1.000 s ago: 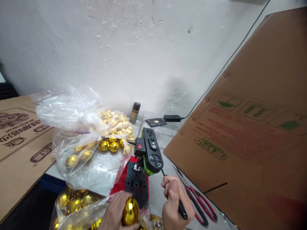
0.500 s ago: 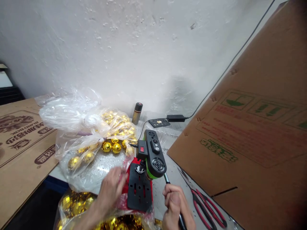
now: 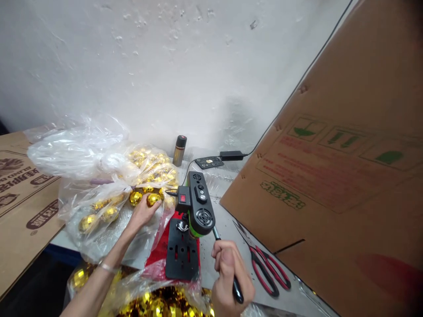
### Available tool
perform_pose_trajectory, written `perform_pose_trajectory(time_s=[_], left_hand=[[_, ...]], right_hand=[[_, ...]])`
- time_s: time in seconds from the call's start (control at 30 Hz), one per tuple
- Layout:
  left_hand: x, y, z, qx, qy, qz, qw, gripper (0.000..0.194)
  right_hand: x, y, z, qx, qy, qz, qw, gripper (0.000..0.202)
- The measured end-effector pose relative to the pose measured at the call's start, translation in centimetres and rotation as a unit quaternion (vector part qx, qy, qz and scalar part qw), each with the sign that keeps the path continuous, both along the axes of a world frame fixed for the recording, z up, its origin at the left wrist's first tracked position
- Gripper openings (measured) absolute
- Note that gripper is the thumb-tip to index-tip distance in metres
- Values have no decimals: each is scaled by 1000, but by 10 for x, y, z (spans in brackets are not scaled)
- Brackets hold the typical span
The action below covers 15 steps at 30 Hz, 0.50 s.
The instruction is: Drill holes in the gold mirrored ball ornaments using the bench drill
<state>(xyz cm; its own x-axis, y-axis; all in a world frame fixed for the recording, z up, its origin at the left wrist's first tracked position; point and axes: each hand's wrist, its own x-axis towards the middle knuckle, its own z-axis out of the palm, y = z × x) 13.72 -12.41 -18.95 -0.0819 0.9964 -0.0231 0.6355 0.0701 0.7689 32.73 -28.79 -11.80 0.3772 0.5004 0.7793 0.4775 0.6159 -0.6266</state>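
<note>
My left hand [image 3: 144, 212] reaches to the mouth of a clear plastic bag [image 3: 122, 246] and grips a gold mirror ball [image 3: 153, 200]. More gold balls [image 3: 135, 198] lie beside it in the bag. My right hand [image 3: 231, 273] is wrapped round the black-gripped lever [image 3: 238, 290] of a small bench machine. That machine has a black motor head [image 3: 201, 202], a box with a red switch [image 3: 183, 199] and a slotted black base plate [image 3: 183, 255]. The plate rests on red plastic [image 3: 158, 251]. Close to my body, a second bag of gold balls [image 3: 155, 304] sits below the plate.
Red-and-black scissors [image 3: 269, 268] lie right of the lever. A large cardboard box [image 3: 324, 185] leans in on the right; another carton [image 3: 20, 211] is at left. By the wall stand a spray can [image 3: 179, 150] and a power adapter [image 3: 231, 155] with its cable.
My left hand has moved away from beside the base plate, up and forward into the bag, and now holds a gold ball. My right hand stays on the lever. The view has shifted slightly right.
</note>
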Motion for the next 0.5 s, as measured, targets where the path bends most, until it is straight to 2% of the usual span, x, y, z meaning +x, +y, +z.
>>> perform_pose_trajectory(time_s=[0.07, 0.13, 0.17, 0.2, 0.23, 0.3, 0.37, 0.43, 0.5], left_hand=[[-2, -32, -6, -7, -126, -3, 992, 63], [3, -68, -19, -46, -384, 9, 922, 77], [9, -84, -28, -79, -454, 7, 888, 80], [16, -98, -37, -96, -492, 13, 865, 81], [24, -109, -46, -103, -503, 13, 858, 82], [38, -121, -61, -89, -462, 3, 882, 82], [48, -124, -71, -57, -368, -11, 928, 80], [54, -123, -76, -20, -259, -20, 965, 74], [56, -121, -77, 22, -178, -36, 983, 66]], right_hand=[[0, -1, 2, -4, 0, 2, 1000, 36], [-1, -1, 3, -8, 2, 1, 1000, 36], [-1, -1, 3, -9, 1, 0, 1000, 36], [-1, -1, 4, -8, -1, 0, 1000, 36], [-1, -1, 4, -6, -4, 1, 1000, 36], [1, -2, 5, -8, -16, 9, 1000, 35], [2, -4, 6, -14, -24, 16, 999, 33], [3, -6, 5, -25, -27, 16, 999, 32], [3, -7, 3, -35, -23, 11, 999, 31]])
